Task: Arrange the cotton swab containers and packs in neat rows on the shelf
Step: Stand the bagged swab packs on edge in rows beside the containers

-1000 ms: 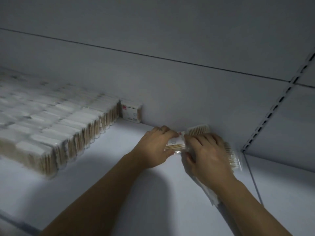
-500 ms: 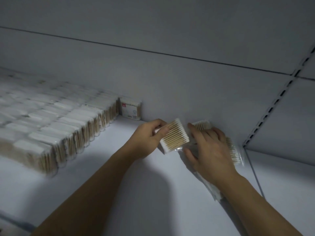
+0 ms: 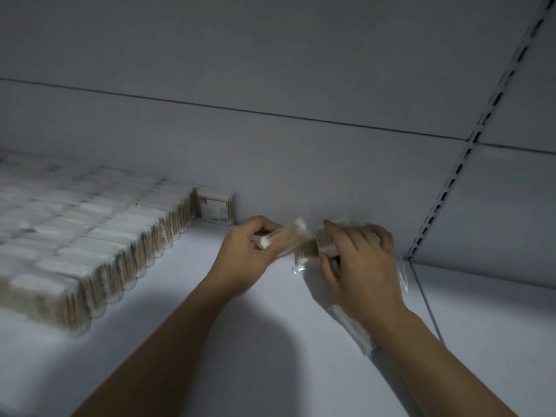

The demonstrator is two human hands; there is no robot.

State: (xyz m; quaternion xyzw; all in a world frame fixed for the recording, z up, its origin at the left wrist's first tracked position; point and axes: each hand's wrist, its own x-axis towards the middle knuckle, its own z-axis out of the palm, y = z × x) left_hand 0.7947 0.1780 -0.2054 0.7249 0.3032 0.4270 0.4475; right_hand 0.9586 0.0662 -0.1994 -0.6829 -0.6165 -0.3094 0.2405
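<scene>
My left hand (image 3: 249, 257) grips a small clear pack of wooden cotton swabs (image 3: 285, 236), tilted and blurred, just above the white shelf (image 3: 180, 311). My right hand (image 3: 358, 266) rests on a plastic bag of swab packs (image 3: 313, 248) near the back wall, fingers curled over the packs. The bag's clear plastic (image 3: 352, 329) trails out under my right wrist. A large block of swab packs (image 3: 90, 242) stands in neat rows at the left. One labelled swab box (image 3: 215, 207) stands against the back wall beside that block.
The white back panel (image 3: 301, 161) closes the shelf behind. A slotted upright rail (image 3: 451, 176) runs down at the right, with a seam to the neighbouring shelf (image 3: 496, 311). Bare shelf surface lies between the rows and my hands.
My left hand has turned the single pack from flat-on to edge-on and brought it slightly right. My right hand has shifted a little over the bag.
</scene>
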